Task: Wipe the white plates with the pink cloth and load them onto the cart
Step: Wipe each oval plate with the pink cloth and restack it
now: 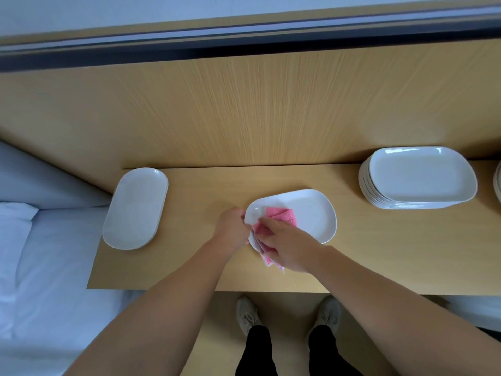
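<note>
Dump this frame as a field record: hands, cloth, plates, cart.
left hand: grips the left rim of the middle plate
right hand: holds the pink cloth on that plate
plate stack: far right of the table, untouched
oval plates: left end of table, untouched
cart: not in view
</note>
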The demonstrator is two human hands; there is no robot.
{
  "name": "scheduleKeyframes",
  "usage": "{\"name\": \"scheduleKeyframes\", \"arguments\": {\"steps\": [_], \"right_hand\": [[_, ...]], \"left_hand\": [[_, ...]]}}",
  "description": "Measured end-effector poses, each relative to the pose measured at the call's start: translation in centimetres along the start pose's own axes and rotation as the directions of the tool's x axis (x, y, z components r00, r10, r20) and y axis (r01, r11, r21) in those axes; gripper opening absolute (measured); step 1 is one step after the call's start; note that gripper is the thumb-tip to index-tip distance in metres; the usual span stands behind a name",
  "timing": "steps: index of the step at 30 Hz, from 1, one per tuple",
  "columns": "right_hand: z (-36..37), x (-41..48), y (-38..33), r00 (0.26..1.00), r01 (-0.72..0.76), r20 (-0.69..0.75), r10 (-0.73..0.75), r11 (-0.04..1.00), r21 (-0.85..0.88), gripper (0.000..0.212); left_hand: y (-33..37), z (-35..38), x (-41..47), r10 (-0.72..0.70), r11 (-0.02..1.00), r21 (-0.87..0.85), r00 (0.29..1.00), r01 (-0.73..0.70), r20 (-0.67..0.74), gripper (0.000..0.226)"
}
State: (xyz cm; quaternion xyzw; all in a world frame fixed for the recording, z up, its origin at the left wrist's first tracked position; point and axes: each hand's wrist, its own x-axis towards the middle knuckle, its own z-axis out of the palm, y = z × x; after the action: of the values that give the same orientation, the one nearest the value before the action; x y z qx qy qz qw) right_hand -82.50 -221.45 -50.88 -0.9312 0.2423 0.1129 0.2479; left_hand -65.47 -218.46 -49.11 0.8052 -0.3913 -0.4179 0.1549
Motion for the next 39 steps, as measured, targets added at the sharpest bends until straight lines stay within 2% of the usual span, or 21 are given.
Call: {"name": "scheduleKeyframes", "arguments": {"steps": [2,4,7,12,17,22,25,28,30,32,34,39], "right_hand": [[0.8,-0.6,0.3,1.0,0.002,0.013,-0.001,0.995,-0.103,0.064],[1.4,-1.3,1.1,0.999,0.037,0.026,-0.034,0.985,-0.169,0.07],[1.2,-2.4,2.3,0.998,0.06,-0.018,-0.065,0.981,-0.186,0.053],[0.9,-4.6,4.4,0.999,0.03,-0.006,-0.031,0.983,-0.182,0.057],[0.3,-6.4,6.7,0.999,-0.024,0.034,0.035,0.96,-0.277,0.055],[-0.3,-6.4,6.8,0.993,-0.005,0.109,0.042,0.946,-0.324,0.065],[-1.7,-6.1,6.4,0.984,-0.002,0.171,0.046,0.968,-0.25,0.061],[-2.2,-6.2,6.4,0.988,-0.067,0.131,0.08,0.993,-0.099,0.067],[-1.8,-5.9,6.1,0.99,-0.11,0.076,0.115,0.992,-0.067,0.071],[-1.4,-5.3,5.4,0.992,-0.12,0.023,0.122,0.989,-0.083,0.07],[-1.0,-4.3,4.7,0.989,-0.143,-0.031,0.141,0.986,-0.079,0.067],[-1.2,-1.2,2.9,0.98,-0.141,-0.137,0.147,0.989,0.05,0.048]], "left_hand": [[0.0,0.2,0.2,0.002,1.0,-0.002,1.0,-0.002,-0.006,0.018],[-0.1,0.4,0.3,-0.003,1.0,-0.002,1.0,0.003,-0.005,0.018],[-0.3,0.5,0.5,0.008,1.0,0.008,1.0,-0.008,-0.012,0.022],[-0.2,0.6,0.5,0.004,0.999,-0.033,1.0,-0.005,-0.018,0.025],[-0.3,0.7,0.5,0.008,1.0,-0.02,1.0,-0.009,-0.027,0.024],[0.0,0.8,-0.2,0.09,0.981,0.18,0.994,-0.077,-0.065,0.026],[0.5,1.3,-0.8,0.244,0.87,0.453,0.968,-0.197,-0.049,0.045],[0.7,1.7,-0.5,0.404,0.636,0.675,0.907,-0.374,0.123,0.046],[0.5,1.8,-0.2,0.378,0.53,0.736,0.894,-0.422,0.24,0.047],[0.3,1.8,0.1,0.335,0.454,0.78,0.894,-0.431,0.299,0.05],[0.1,1.9,0.2,0.309,0.422,0.796,0.894,-0.434,0.323,0.056],[0.0,1.9,0.0,0.28,0.426,0.795,0.898,-0.433,0.339,0.06]]}}
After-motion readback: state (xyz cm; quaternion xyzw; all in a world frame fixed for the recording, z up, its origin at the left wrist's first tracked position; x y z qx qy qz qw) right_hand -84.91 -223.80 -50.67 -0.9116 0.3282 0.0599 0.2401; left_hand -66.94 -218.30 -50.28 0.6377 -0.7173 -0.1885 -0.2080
